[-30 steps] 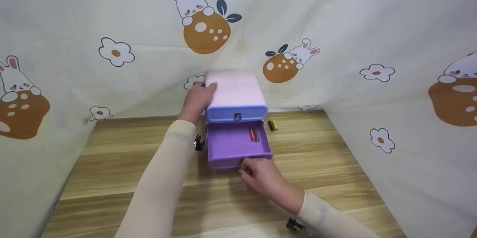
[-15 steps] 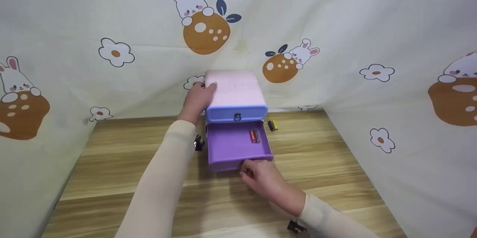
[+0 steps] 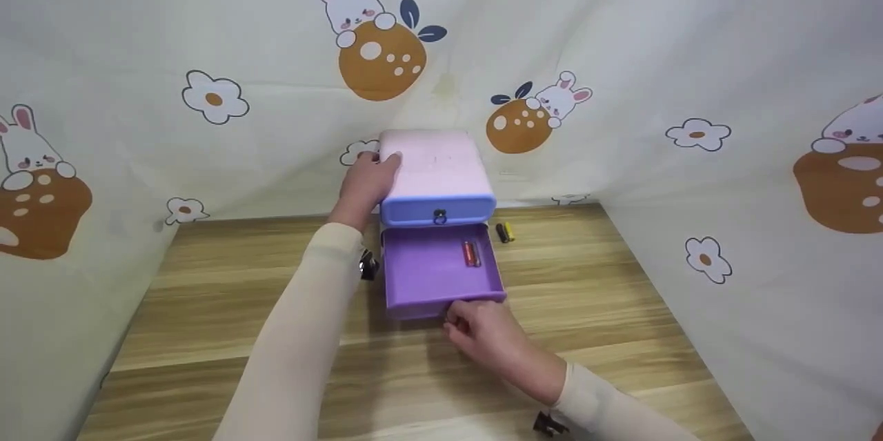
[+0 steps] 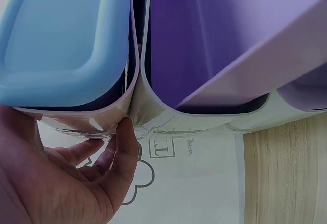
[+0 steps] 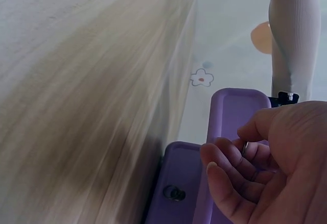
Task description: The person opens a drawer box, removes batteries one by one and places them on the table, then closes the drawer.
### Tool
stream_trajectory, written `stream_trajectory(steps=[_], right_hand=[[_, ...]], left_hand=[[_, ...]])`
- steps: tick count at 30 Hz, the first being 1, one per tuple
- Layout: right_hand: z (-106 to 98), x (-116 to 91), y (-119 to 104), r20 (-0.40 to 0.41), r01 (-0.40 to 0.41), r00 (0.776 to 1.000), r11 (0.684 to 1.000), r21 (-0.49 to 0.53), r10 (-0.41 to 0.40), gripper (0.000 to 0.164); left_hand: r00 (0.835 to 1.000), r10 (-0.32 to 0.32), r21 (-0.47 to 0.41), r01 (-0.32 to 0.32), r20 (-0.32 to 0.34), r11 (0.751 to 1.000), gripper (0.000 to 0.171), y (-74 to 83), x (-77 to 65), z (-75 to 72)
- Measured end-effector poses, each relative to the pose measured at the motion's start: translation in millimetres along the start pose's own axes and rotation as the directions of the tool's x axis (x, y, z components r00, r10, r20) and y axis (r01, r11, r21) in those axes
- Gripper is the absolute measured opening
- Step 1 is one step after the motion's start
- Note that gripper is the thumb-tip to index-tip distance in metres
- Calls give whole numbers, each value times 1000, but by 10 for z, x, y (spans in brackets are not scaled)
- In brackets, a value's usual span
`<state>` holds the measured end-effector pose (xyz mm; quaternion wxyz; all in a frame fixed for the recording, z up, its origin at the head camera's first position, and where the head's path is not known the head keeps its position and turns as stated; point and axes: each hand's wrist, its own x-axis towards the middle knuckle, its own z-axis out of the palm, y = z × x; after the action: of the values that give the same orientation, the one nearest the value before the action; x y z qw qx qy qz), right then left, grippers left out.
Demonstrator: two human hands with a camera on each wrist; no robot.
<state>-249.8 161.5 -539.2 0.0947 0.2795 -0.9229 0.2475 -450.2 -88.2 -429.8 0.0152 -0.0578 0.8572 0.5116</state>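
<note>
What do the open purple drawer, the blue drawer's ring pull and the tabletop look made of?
Open purple drawer: likely molded plastic, satin; thin smooth walls, rounded front corners.
Ring pull: probably metal, dark and shiny, with small glints.
Tabletop: wood-look, soft sheen, striped grain; real wood or printed laminate, I can't tell.

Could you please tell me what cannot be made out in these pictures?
Head view: any print on the red battery, too small.
Right wrist view: full shape of the pull on the open drawer, hidden by the right hand.
Head view: inside of the blue drawer, hidden by the pink casing.
</note>
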Motion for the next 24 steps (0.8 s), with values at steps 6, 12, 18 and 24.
stream_trajectory(steps=[6,12,18,24], right_hand=[[19,-17,10,20,-11,1000,1000,11,11,12],[37,-27,21,25,-21,999,1000,4,20,8],[23,-54,13,6,5,1000,1000,1,-5,5],[-73,-62,-20,19,17,1000,1000,16,-18,6]], left_hand=[[1000,9,13,-9,-7,1000,81,10,4,-6],[1000,15,11,-15,-10,1000,81,8,-3,-7],[1000,24,0,-24,-13,1000,80,1,-14,-2],[1000,22,0,-22,-22,1000,80,-16,-10,17]])
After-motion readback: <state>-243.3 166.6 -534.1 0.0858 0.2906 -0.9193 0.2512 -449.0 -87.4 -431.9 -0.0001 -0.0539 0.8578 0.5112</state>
